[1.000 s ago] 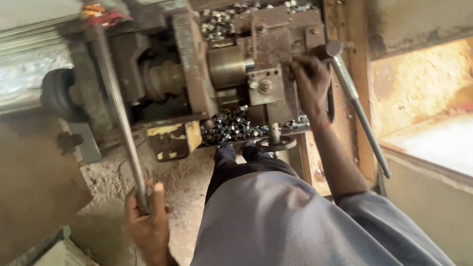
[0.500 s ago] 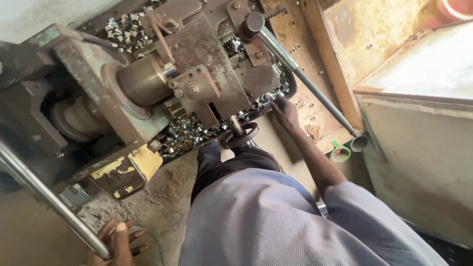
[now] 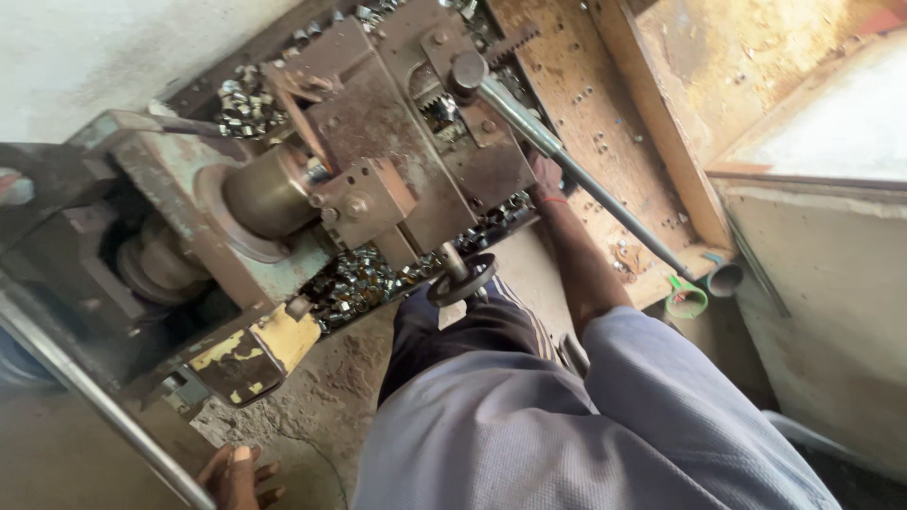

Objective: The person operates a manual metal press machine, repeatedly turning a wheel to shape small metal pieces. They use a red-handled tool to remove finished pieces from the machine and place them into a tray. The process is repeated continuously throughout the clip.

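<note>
An old rusty lathe-like machine (image 3: 378, 123) fills the upper left, with a brass-coloured spindle (image 3: 269, 194) facing a square tool block (image 3: 364, 200). My right hand (image 3: 546, 179) rests against the machine's right edge, just under a long grey lever handle (image 3: 576, 165); its fingers are hidden. At the bottom left, my left hand (image 3: 241, 477) is curled at the lower end of a long metal bar (image 3: 94, 401). A small black handwheel (image 3: 460, 279) sticks out above my knees. Shiny small metal nuts (image 3: 359, 279) lie piled under the tool block.
A worn yellow plate (image 3: 255, 349) hangs at the machine's front. A perforated wooden board (image 3: 605, 113) lies to the right, with a green ring (image 3: 687, 300) and a pipe end (image 3: 726, 279) at its lower corner. The floor is dusty concrete (image 3: 331, 397).
The view has swung left and tilted. My right hand stays at the machine's right edge near the lever. My left hand remains at the bar's lower end.
</note>
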